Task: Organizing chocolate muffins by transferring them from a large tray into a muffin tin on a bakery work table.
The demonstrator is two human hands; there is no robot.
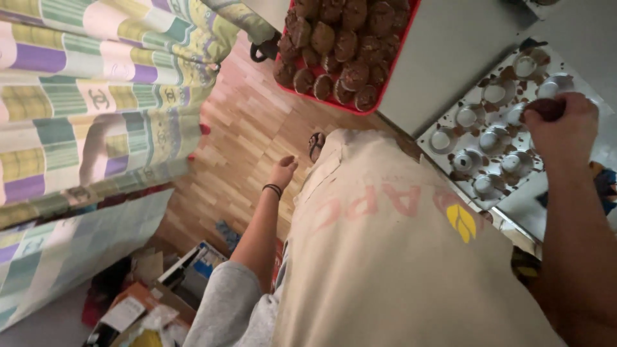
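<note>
My right hand (565, 132) is closed around a dark brown muffin (545, 109) just above the right side of a metal muffin tin (450, 122). The tin's cups look empty and brown crumbs lie scattered over it. My left hand (283, 172) hangs down at my side over the wooden floor, fingers loosely apart and holding nothing, with a dark band on the wrist. A red tray (392, 71) at the top carries several brown muffins (340, 45). A beige apron (385, 257) covers my front.
A grey counter (443, 51) bears the tray and the tin. A patterned green, purple and yellow curtain (96, 109) hangs at the left. Boxes and clutter (154, 295) lie on the wooden floor (244, 128) at the lower left.
</note>
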